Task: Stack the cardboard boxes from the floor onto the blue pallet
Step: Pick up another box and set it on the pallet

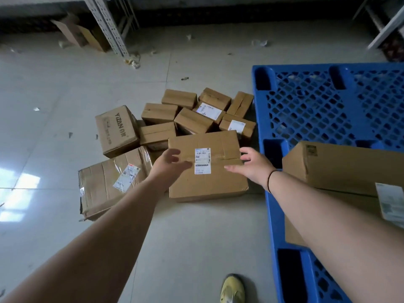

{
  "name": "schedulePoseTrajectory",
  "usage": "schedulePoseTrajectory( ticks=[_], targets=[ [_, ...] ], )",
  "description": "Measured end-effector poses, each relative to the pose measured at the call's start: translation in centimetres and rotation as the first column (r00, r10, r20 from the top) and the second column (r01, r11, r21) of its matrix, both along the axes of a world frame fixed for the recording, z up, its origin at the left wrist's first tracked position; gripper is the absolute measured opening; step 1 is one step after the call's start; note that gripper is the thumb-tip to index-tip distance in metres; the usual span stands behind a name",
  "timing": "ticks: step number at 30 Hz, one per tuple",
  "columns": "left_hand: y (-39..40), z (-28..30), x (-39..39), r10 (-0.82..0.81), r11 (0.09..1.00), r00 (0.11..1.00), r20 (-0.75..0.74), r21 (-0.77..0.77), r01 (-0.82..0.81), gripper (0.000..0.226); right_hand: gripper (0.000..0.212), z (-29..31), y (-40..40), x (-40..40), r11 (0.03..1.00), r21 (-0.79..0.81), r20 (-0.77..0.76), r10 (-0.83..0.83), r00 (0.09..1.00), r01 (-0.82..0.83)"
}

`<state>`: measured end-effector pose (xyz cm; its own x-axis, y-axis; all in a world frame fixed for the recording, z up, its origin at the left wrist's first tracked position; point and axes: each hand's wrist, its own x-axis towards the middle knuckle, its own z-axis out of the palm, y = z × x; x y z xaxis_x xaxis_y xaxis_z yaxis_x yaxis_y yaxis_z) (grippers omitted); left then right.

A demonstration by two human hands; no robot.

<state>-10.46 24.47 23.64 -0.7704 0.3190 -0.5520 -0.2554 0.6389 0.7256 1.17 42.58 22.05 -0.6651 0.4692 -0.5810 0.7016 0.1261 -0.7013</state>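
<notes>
A flat cardboard box (207, 184) with a white label on its taped seam lies on the floor, just left of the blue pallet (306, 106). My left hand (168, 164) hovers at the box's left edge, fingers apart, holding nothing. My right hand (254, 164) is over its right edge, fingers spread, empty. Two cardboard boxes are stacked on the pallet's near part, the upper one (349, 167) on the lower one (354, 206). Behind the flat box lie several smaller boxes (194, 119) in a heap.
A printed box (117, 131) and a crumpled, taped box (109, 180) lie on the floor at left. A grey shelf upright (107, 25) and an open carton (76, 31) stand at the back. Paper scraps dot the tiles. My yellow shoe (232, 289) is near the pallet.
</notes>
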Motion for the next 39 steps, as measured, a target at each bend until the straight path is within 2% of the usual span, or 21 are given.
schedulePoseTrajectory(
  ticks=[4, 9, 14, 17, 20, 23, 28, 34, 39],
  targets=[
    [-0.4, -9.6, -3.6, 0.029, 0.996, 1.0, 0.003, -0.082, -0.029, 0.06, 0.087, -9.8, 0.6, -2.4, 0.998, 0.045, 0.076, -0.039, 0.996, 0.036],
    [-0.9, -22.3, -7.7, 0.046, 0.989, 0.988, -0.148, -0.129, -0.066, 0.067, 0.093, -22.4, 1.7, -5.1, 0.972, 0.234, 0.144, -0.055, 0.988, 0.02],
    [-0.5, -32.9, -10.7, 0.091, 0.962, 0.983, -0.161, -0.24, -0.128, 0.08, 0.111, -31.7, 3.6, -6.5, 0.824, 0.553, 0.317, -0.072, 0.946, -0.123],
    [-0.4, -36.3, -11.1, 0.209, 0.948, 0.976, -0.054, -0.234, -0.216, 0.076, 0.125, -34.6, 4.8, -6.5, 0.886, 0.461, 0.301, -0.202, 0.932, 0.043],
    [-0.4, -37.4, -11.1, 0.281, 0.947, 0.96, 0.012, -0.164, -0.275, 0.051, 0.119, -35.0, 5.5, -6.3, 0.911, 0.383, 0.24, -0.256, 0.936, 0.151],
    [-0.5, -35.0, -10.9, 0.311, 0.945, 0.95, 0.011, -0.107, -0.308, 0.043, 0.113, -32.3, 5.9, -5.6, 0.902, 0.4, 0.234, -0.272, 0.933, 0.162],
    [-0.9, -24.3, -10.1, 0.31, 0.95, 0.95, 0.05, -0.066, -0.306, 0.034, 0.115, -22.6, 6.0, -3.9, 0.915, 0.357, 0.229, -0.281, 0.932, 0.188],
    [-0.3, -4.9, -10.4, 0.342, 0.94, 0.939, 0.022, -0.019, -0.342, 0.045, 0.126, -3.3, 6.5, -3.9, 0.911, 0.373, 0.205, -0.262, 0.943, 0.172],
    [2.9, 12.0, -10.4, 0.253, 0.967, 0.966, -0.06, 0.002, -0.254, 0.037, 0.123, 12.9, 8.5, -2.3, 0.892, 0.359, 0.12, -0.337, 0.934, 0.275]
  ],
)
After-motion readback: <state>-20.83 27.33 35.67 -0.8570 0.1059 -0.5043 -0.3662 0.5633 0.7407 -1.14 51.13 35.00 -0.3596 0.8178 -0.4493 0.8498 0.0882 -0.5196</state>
